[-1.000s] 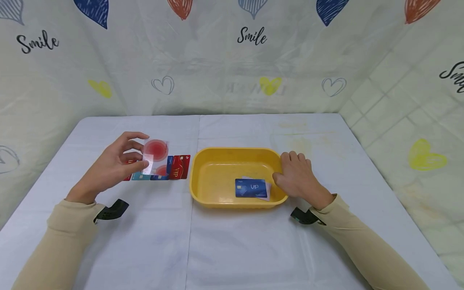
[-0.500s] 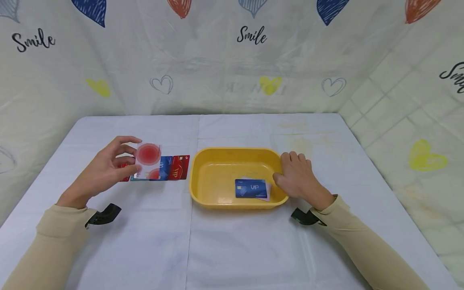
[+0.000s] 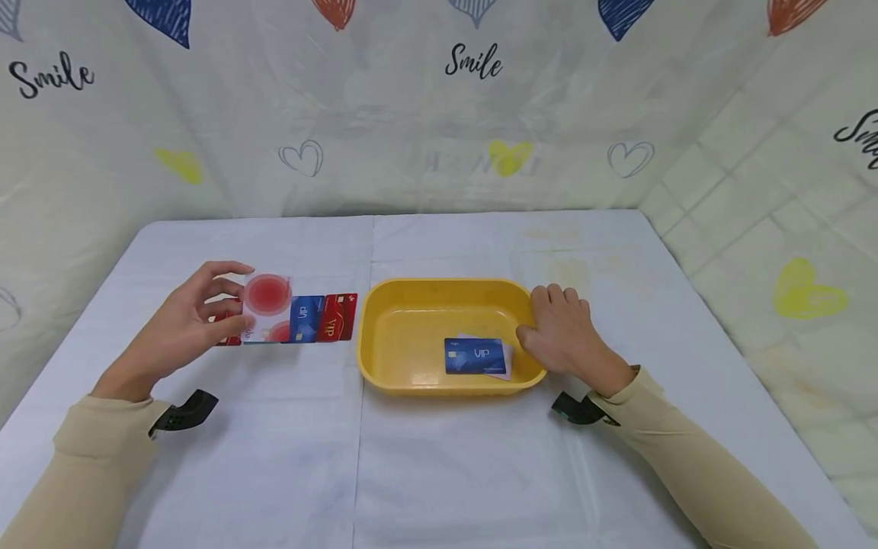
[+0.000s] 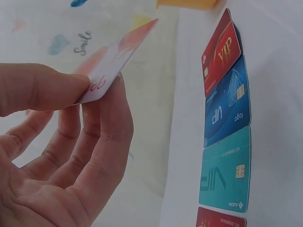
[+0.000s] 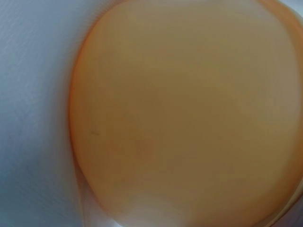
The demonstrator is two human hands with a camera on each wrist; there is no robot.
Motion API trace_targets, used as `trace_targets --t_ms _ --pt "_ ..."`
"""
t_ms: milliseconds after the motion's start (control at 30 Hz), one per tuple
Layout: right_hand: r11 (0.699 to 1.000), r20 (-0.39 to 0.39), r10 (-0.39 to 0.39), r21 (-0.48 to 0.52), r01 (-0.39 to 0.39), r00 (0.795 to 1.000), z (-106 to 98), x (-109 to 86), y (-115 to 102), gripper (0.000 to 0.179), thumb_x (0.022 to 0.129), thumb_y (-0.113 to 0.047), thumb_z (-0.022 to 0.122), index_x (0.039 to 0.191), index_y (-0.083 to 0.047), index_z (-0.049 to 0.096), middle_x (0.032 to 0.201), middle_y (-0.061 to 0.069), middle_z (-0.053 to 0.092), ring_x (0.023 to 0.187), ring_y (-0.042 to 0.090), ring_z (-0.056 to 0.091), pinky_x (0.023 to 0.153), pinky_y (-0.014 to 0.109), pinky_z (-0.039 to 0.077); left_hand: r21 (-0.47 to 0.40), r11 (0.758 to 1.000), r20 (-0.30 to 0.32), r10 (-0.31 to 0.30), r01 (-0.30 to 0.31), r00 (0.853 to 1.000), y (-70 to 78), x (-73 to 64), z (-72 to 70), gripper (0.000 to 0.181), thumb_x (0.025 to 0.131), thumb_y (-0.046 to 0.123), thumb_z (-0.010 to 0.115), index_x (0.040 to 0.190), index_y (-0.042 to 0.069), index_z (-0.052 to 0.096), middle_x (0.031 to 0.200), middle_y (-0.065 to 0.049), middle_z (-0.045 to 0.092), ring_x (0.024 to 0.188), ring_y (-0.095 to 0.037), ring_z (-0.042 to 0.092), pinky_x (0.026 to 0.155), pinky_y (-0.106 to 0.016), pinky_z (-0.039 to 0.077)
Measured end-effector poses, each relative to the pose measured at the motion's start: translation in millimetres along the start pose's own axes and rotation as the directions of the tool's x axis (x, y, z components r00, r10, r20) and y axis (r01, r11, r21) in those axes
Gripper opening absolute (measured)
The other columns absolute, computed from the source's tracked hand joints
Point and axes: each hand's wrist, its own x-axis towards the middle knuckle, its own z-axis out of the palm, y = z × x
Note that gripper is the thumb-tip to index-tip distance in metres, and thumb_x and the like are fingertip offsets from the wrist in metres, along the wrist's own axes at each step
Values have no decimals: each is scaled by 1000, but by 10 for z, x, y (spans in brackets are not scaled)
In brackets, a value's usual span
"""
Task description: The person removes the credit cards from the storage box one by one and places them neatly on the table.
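Observation:
In the head view my left hand [image 3: 180, 324] pinches a white card with red circles [image 3: 267, 296] between thumb and fingers, held up over the left part of a card row. The left wrist view shows this card tilted, its lower corner between thumb and index finger. Along the row lie a red VIP card [image 4: 221, 53], a blue VIP card [image 4: 228, 105], a teal card [image 4: 225, 170] and another red card [image 4: 221, 217]. My right hand [image 3: 565, 332] grips the right rim of a yellow tray [image 3: 405, 287], thumb on the inner side.
Inside the tray a blue VIP card [image 3: 475, 356] lies on top of a pale pinkish card [image 3: 508, 363]. A white cloth [image 3: 425, 473] covers the table. Behind it hangs a patterned curtain [image 3: 384, 114]. The tray's wall fills most of the right wrist view.
My left hand has moved left and slightly down with the white card, uncovering more of the blue VIP card in the row. My right hand and the tray have stayed put.

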Motion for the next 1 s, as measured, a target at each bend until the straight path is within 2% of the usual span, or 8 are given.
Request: trace_targets --t_ms 300,500,700,867,1000 --pt "1000 5 2 -3 -2 1000 2 5 -4 28 92 -25 44 103 0 46 95 15 42 91 35 37 75 40 24 -19 1000 3 -14 14 1000 -96 -17 -9 66 98 16 71 153 23 36 127 -3 53 97 5 61 75 -20 61" --pt "1000 11 4 -4 -4 1000 -10 -10 -8 28 92 -25 44 103 0 46 95 15 42 91 35 37 75 41 24 -43 999 3 8 -8 1000 -121 -30 -30 65 98 15 70 153 22 37 120 4 53 98 4 63 75 -19 61" --pt "1000 12 6 -4 -6 1000 -18 -8 -20 30 92 -25 44 106 1 47 96 15 42 92 35 37 75 40 24 -57 998 7 9 -8 1000 -156 -32 -47 66 98 14 71 154 24 37 119 5 54 97 5 64 74 -21 62" --pt "1000 14 9 -8 -8 1000 -18 -4 -23 29 92 -25 44 106 1 46 96 15 42 92 35 37 75 41 24 -22 1000 0 -9 9 1000 -212 -22 -71 68 97 17 72 154 23 36 120 6 53 97 9 62 75 -18 60" --pt "1000 15 10 -10 -10 1000 -19 0 -23 29 92 -25 44 105 1 46 96 15 42 92 35 36 76 41 24 -26 999 6 -19 19 1000 -267 -22 -101 67 98 19 71 154 24 35 120 9 53 98 10 61 74 -19 61"
